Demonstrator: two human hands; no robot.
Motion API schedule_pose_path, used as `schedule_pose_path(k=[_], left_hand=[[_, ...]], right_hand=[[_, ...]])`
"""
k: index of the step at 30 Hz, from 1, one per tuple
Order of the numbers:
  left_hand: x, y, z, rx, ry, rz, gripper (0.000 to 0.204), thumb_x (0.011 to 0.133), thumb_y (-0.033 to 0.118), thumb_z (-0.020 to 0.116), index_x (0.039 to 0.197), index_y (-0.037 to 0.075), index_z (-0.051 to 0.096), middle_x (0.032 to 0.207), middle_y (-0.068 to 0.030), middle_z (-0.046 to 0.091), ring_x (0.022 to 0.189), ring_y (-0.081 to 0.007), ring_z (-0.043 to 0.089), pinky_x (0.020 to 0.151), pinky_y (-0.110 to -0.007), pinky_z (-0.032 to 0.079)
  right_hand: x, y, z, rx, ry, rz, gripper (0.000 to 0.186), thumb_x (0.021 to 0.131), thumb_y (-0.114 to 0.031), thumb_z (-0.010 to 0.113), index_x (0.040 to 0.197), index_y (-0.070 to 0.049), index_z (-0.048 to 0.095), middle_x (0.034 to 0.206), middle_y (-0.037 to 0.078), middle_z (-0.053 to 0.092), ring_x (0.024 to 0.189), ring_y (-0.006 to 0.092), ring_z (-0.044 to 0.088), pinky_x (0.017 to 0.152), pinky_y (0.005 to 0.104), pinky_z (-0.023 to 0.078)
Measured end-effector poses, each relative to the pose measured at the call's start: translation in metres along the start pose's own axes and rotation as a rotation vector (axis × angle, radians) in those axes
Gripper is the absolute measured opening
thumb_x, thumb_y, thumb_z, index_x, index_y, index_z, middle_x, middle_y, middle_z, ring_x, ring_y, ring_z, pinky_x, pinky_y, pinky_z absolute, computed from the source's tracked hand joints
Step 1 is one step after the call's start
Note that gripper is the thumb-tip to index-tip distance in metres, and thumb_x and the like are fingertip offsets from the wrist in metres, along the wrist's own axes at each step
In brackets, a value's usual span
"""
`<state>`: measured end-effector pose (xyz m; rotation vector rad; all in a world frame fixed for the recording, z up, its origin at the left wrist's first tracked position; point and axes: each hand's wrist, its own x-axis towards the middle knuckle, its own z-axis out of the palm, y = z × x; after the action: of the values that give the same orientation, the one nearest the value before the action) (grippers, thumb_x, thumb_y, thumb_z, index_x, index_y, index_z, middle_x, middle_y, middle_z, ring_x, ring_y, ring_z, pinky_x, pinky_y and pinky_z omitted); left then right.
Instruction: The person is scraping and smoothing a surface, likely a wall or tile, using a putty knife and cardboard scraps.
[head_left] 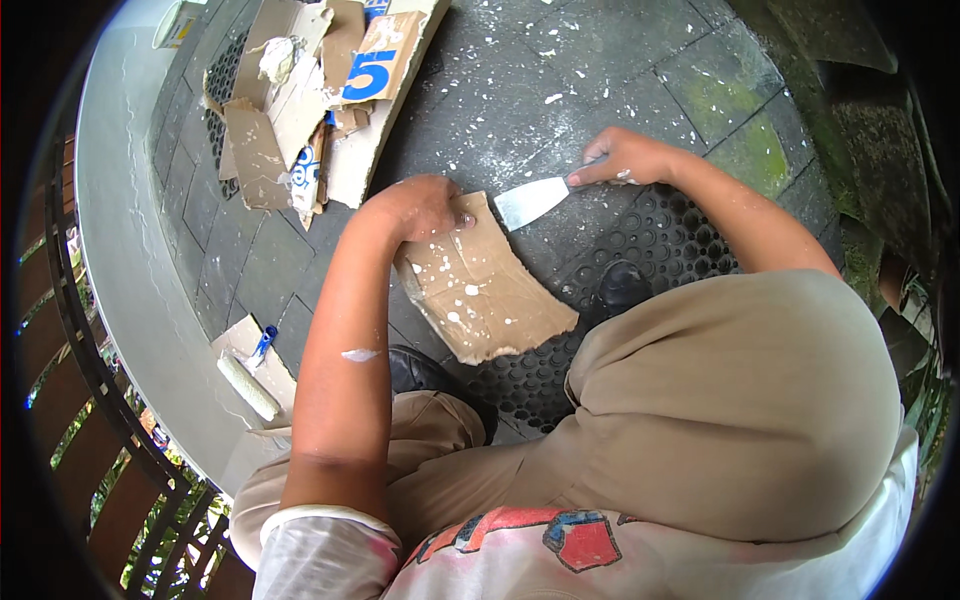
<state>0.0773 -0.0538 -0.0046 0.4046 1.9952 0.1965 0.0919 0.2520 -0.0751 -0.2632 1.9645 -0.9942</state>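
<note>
A torn, curved piece of brown cardboard (485, 290), spotted with white paint, hangs from my left hand (425, 208), whose fingers close on its upper edge. My right hand (625, 158) grips the handle of a putty knife (532, 203). Its wide metal blade is smeared white and points left, its end close beside the cardboard's upper right edge. Whether blade and cardboard touch, I cannot tell. Dried white paint marks my left forearm and my right hand.
Torn cardboard boxes (345, 150) with blue print lie in a heap at the far left. A paint roller (248, 388) rests on cardboard at the left. White flecks cover the grey paving (470, 120). A perforated black rubber mat (660, 240) lies under my shoes, and a pale bucket (178, 25) stands far left.
</note>
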Motion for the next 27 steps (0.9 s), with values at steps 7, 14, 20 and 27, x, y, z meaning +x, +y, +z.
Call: schedule_pose_path(k=[7,14,20,27], left_hand=[[-0.015,-0.039,0.027,0.204,-0.206,-0.006,0.048,0.08,0.044,0.07,0.106,0.003,0.072,0.11,-0.0191,0.069,0.101,-0.0391,0.065,0.088,-0.045,0.051],[-0.01,-0.078,0.089,0.051,-0.405,-0.054,0.058,0.081,0.044,0.068,0.125,0.007,0.062,0.119,-0.0189,0.066,0.112,-0.0376,0.06,0.095,-0.044,0.047],[-0.02,-0.141,0.084,0.068,-0.296,-0.233,0.038,0.081,0.03,0.065,0.107,0.004,0.072,0.113,-0.0187,0.069,0.106,-0.0366,0.065,0.087,-0.044,0.052],[-0.037,-0.137,0.062,0.106,0.012,-0.429,0.035,0.08,0.021,0.055,0.108,0.006,0.071,0.111,-0.0199,0.068,0.105,-0.0378,0.065,0.088,-0.045,0.052]], right_hand=[[-0.014,-0.051,-0.061,0.107,0.179,-0.011,0.048,0.085,-0.055,0.071,0.07,-0.009,0.065,0.056,-0.006,0.049,0.047,0.0039,0.043,0.043,0.022,0.031],[0.002,-0.2,-0.092,-0.514,0.564,-0.144,0.042,0.088,-0.038,0.067,0.077,0.003,0.063,0.075,0.023,0.065,0.063,0.0353,0.06,0.063,0.045,0.046],[-0.018,-0.117,-0.109,-0.25,0.273,-0.049,0.046,0.089,-0.049,0.067,0.065,-0.011,0.06,0.051,-0.007,0.041,0.043,0.0026,0.037,0.04,0.0229,0.022],[0.028,-0.043,-0.047,-0.324,0.226,0.046,0.055,0.084,-0.051,0.071,0.059,-0.004,0.058,0.051,0.003,0.049,0.051,0.0159,0.048,0.052,0.0354,0.037]])
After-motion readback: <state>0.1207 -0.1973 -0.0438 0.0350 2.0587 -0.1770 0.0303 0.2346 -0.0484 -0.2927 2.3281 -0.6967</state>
